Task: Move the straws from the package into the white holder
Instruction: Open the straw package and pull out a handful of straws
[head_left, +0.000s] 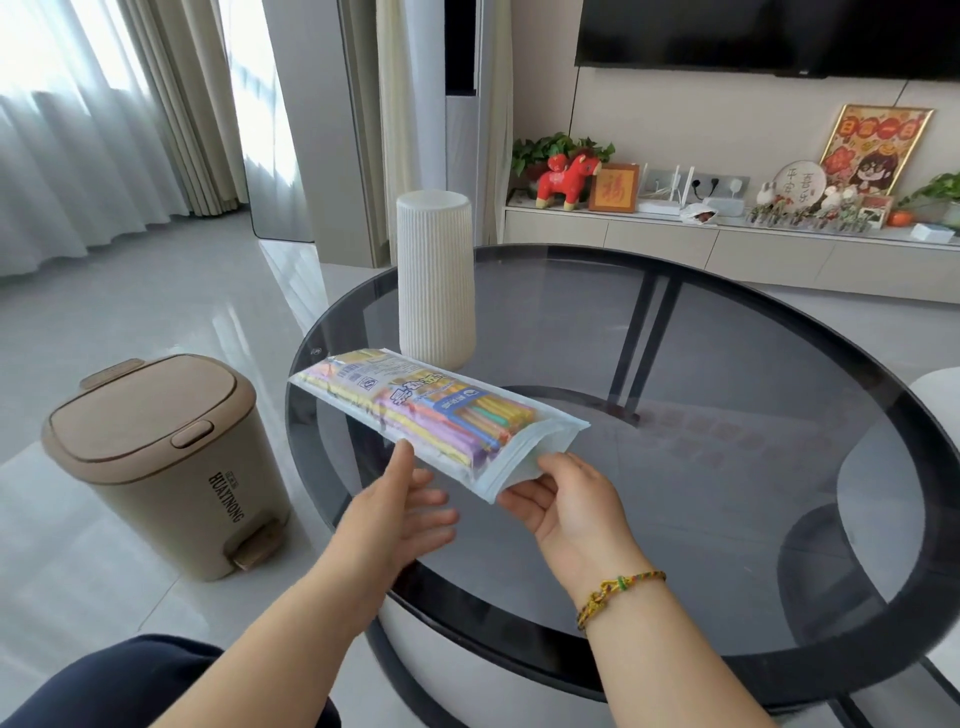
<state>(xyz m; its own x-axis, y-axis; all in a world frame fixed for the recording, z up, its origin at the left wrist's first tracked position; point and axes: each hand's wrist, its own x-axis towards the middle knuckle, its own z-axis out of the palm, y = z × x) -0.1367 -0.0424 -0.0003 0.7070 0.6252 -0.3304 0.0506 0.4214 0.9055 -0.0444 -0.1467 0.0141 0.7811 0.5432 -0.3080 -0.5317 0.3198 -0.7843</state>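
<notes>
While right hand (571, 512) pinches its end, clear package (415, 402) of pastel straws (491, 415), left hand (400, 512) released.

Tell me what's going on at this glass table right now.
A person is holding a package of coloured straws over the glass table. The right hand pinches its near end; the left hand is open beside it. The straws are inside, and the white holder stands behind on the table.
</notes>
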